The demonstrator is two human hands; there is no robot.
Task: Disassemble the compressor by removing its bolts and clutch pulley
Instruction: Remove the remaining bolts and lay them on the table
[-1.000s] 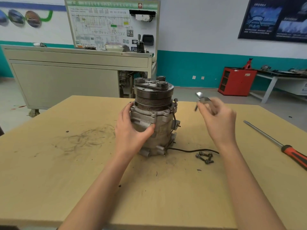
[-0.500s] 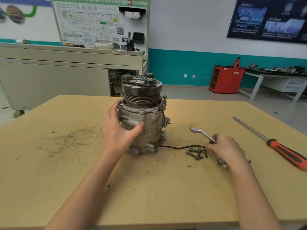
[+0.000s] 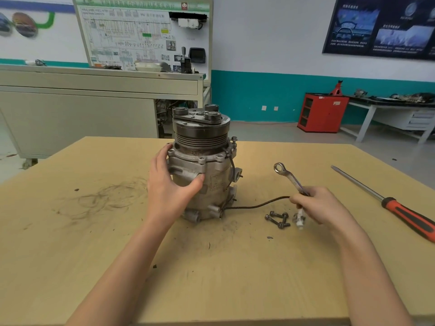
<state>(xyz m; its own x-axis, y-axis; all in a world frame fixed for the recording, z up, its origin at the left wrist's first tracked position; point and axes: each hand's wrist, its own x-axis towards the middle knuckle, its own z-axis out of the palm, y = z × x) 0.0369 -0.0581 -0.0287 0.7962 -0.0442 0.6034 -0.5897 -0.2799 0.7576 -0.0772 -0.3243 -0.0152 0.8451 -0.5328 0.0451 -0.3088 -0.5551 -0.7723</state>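
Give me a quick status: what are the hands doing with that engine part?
Left hand grips upright compressor. Right hand holds wrench, clear of it. Loose bolts beside; pulley still on.

Compressor (image 3: 207, 175) is dull silver-grey with a darker ribbed pulley (image 3: 201, 135), surface (image 3: 94, 243) tan with dark scuffs, screwdriver (image 3: 409, 217) handle orange and black.

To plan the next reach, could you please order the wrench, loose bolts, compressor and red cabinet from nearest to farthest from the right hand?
1. wrench, gripped in the right hand.
2. loose bolts, just left of it.
3. compressor, farther left.
4. red cabinet, back by the wall.
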